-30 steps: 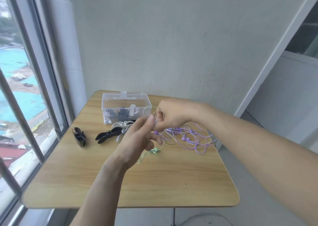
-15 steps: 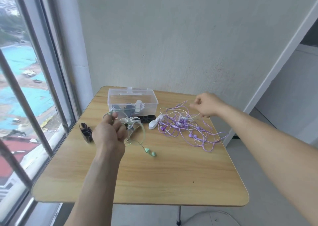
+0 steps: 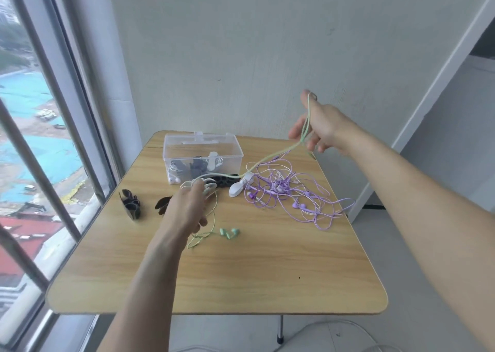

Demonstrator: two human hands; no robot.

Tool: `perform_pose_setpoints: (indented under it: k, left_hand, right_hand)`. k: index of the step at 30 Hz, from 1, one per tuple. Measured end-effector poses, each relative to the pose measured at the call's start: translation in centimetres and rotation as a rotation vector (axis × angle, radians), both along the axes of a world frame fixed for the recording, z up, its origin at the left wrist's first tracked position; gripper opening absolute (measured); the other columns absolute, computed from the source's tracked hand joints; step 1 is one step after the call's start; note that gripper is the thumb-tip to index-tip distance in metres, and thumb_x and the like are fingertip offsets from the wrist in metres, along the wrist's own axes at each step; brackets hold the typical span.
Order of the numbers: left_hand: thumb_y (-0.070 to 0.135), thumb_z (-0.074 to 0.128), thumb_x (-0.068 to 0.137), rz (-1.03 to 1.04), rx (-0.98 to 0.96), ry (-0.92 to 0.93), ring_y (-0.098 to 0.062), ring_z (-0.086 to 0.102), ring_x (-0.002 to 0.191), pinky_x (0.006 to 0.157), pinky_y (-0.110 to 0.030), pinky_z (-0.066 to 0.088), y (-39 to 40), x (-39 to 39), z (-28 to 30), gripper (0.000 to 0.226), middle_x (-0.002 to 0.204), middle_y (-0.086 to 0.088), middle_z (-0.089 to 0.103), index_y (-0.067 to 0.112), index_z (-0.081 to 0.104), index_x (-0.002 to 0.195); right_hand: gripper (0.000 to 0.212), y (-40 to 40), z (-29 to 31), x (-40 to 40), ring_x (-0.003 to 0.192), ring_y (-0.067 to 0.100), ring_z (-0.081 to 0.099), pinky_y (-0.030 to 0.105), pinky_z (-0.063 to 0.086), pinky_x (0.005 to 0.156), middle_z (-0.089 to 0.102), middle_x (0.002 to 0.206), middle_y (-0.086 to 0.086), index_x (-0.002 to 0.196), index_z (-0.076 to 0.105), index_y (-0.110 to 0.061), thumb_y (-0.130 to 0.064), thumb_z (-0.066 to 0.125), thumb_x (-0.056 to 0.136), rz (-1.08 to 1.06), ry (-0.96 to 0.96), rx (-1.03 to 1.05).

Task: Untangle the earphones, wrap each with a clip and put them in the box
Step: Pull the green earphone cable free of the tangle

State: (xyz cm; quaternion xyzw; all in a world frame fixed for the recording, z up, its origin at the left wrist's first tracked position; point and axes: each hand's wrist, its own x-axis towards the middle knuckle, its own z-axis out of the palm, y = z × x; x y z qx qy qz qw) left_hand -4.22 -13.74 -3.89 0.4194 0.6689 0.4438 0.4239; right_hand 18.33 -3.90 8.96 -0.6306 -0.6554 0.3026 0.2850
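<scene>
A wooden bench [image 3: 241, 271] stands by a window [image 3: 40, 137]. At its far edge sits a clear box [image 3: 202, 148] with wrapped earphones inside. Purple earphones [image 3: 292, 193] lie tangled to its right, touching a white clip [image 3: 239, 188]. The right hand [image 3: 318, 126], raised, pinches the green earphone cord [image 3: 270, 157] between thumb and finger; the left hand [image 3: 187, 209] grips its other end, buds [image 3: 229, 232] on the bench. A black clip [image 3: 130, 204] lies near the window side.

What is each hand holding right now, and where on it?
Both hold the green earphone cable. The right hand pinches its far end, raised above the table. The left hand has the cable looped around its spread fingers, nearer the green earbuds.
</scene>
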Motion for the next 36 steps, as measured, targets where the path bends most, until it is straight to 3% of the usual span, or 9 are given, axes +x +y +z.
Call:
perform_pose_setpoints:
  k: [5,8,11,13,15,20,27,33,36]
  left_hand:
    - [0.047,0.031,0.105,-0.271,0.000,0.239,-0.024,0.072,0.072,0.076,-0.040,0.056,-1.4,0.1,-0.6,0.038,0.104,-0.005,0.064,0.031,0.060,0.122]
    - [0.046,0.033,0.104,-0.211,0.034,0.357,-0.024,0.065,0.086,0.079,-0.029,0.049,-1.8,-0.3,-1.5,0.047,0.097,-0.007,0.068,0.018,0.070,0.106]
    - [0.048,0.023,0.103,-0.055,0.144,0.692,-0.030,0.042,0.128,0.105,-0.034,0.032,-2.2,-0.6,-1.6,0.057,0.131,-0.016,0.057,0.021,0.073,0.111]
    - [0.044,0.025,0.106,0.017,0.282,0.571,-0.017,0.046,0.126,0.100,-0.017,0.031,-2.7,-0.3,-0.7,0.058,0.125,-0.003,0.063,0.021,0.078,0.098]
    - [0.044,0.028,0.107,0.002,0.292,0.300,0.002,0.063,0.089,0.075,-0.005,0.038,-3.0,0.1,0.3,0.068,0.087,0.005,0.076,0.011,0.078,0.074]
    - [0.045,0.059,0.088,-0.187,-0.045,0.255,-0.020,0.047,0.048,0.056,-0.030,0.039,-2.7,0.8,0.5,0.048,0.054,-0.002,0.049,0.002,0.051,0.071]
    - [0.029,0.062,0.070,-0.124,-0.056,0.168,-0.020,0.052,0.081,0.068,-0.033,0.038,-2.7,1.8,0.4,0.033,0.086,0.003,0.059,0.020,0.058,0.101]
    - [0.025,0.060,0.087,0.021,0.353,0.426,-0.007,0.051,0.112,0.093,-0.027,0.041,-3.4,2.9,-0.7,0.028,0.114,0.013,0.059,0.027,0.061,0.115]
    - [0.040,0.059,0.088,-0.288,0.435,0.329,0.003,0.061,0.104,0.094,-0.023,0.048,-4.2,5.2,-1.1,0.031,0.108,0.018,0.067,0.025,0.063,0.115]
  right_hand:
    - [0.054,-3.2,-4.1,1.9,0.043,0.016,0.042,0.023,0.031,0.045,0.058,0.050,0.000,0.074,0.066,-0.008,-0.039,0.037,0.107,0.179,-0.108,-0.169]
    - [0.044,-5.3,-7.6,3.2,0.049,0.015,0.049,0.023,0.038,0.049,0.060,0.056,0.002,0.070,0.064,-0.011,-0.035,0.049,0.104,0.229,-0.085,-0.170]
    - [0.046,-7.2,-11.0,4.1,0.075,0.022,0.066,0.027,0.052,0.068,0.074,0.083,0.009,0.068,0.063,-0.012,-0.033,0.046,0.106,0.200,0.119,-0.244]
    - [0.042,-8.3,-13.0,4.0,0.089,0.024,0.072,0.035,0.055,0.084,0.076,0.090,0.009,0.075,0.064,-0.010,-0.029,0.044,0.107,0.152,0.213,-0.263]
    - [0.039,-8.8,-14.3,3.1,0.078,0.029,0.070,0.038,0.055,0.083,0.069,0.069,0.010,0.085,0.065,-0.007,-0.032,0.044,0.106,0.137,0.248,-0.256]
    - [0.018,-10.2,-13.7,1.0,0.051,0.015,0.034,0.023,0.033,0.052,0.033,0.055,-0.004,0.096,0.064,-0.007,-0.025,0.063,0.098,0.424,0.432,-0.388]
    - [0.020,-11.3,-13.2,2.8,0.056,0.006,0.044,0.025,0.034,0.059,0.054,0.057,-0.016,0.092,0.070,-0.025,-0.035,0.082,0.080,0.553,-0.120,-0.431]
    - [0.020,-10.5,-13.5,4.8,0.044,0.004,0.041,0.021,0.033,0.051,0.050,0.052,-0.015,0.082,0.068,-0.014,-0.032,0.070,0.092,0.146,0.143,-0.311]
    - [0.015,-10.6,-13.7,4.0,0.054,-0.001,0.054,0.021,0.040,0.057,0.066,0.066,-0.019,0.087,0.070,-0.020,-0.035,0.074,0.088,0.218,0.064,-0.221]
